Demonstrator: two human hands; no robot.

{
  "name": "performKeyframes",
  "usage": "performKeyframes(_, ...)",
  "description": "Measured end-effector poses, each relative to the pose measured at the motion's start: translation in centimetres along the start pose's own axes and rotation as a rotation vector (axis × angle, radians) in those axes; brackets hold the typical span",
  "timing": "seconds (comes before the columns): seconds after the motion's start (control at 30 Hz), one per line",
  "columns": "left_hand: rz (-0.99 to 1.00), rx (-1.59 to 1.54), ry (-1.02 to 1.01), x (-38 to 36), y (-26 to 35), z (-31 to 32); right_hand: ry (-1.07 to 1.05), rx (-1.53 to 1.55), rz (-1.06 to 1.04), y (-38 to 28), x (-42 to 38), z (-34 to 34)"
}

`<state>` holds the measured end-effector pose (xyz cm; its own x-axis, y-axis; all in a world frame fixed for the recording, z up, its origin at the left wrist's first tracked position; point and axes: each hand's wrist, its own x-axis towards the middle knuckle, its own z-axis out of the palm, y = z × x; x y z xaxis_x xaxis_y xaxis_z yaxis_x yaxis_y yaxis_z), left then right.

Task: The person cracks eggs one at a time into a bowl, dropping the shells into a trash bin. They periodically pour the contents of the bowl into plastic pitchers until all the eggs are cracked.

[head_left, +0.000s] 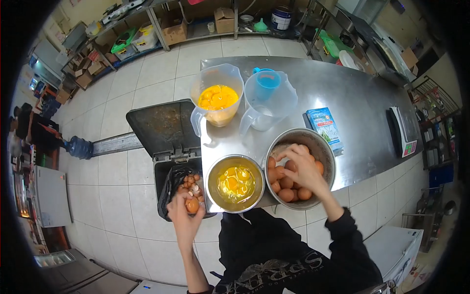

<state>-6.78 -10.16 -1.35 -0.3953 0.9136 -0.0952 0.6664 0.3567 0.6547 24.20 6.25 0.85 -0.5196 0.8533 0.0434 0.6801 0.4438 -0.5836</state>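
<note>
My left hand (185,211) is over the bin (157,188) beside the table, its fingers curled round a brown eggshell (192,205). More broken shells (188,182) lie in the black bag below. My right hand (306,169) reaches into a deep metal pot (331,171) of brown eggs (286,195), thumb and fingers apart, touching or just over the eggs. Between my hands stands a steel bowl (211,188) with several cracked eggs (232,183), yolks and whites, in it. Behind the bowl is a clear plastic jug (234,73) part filled with yolks (218,98).
A second clear jug (286,100) holds a blue cup (267,83). A blue-and-white carton (324,128) lies behind the pot, and a scale (404,132) sits at the right of the steel table (362,103). The bin's lid (164,125) stands raised. Far left, a person (36,127) is near a water bottle (80,147).
</note>
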Motion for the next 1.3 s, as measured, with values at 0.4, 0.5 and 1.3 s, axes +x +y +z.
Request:
performKeyframes(0.4, -0.131, -0.056, 0.451, 1.3, -2.3, 1.0, -0.182, 0.771, 0.010, 5.9, 0.2, 6.0)
performKeyframes(0.5, -0.132, -0.119, 0.454, 1.2, -2.1, 1.2, -0.170, 1.736, 0.432, 2.5, 0.7, 3.0)
performKeyframes(1.3, 0.326, -0.784, -0.140, 5.1, 7.3, 6.3, -0.504, 0.974, -0.142, -2.0, 5.3, 4.6)
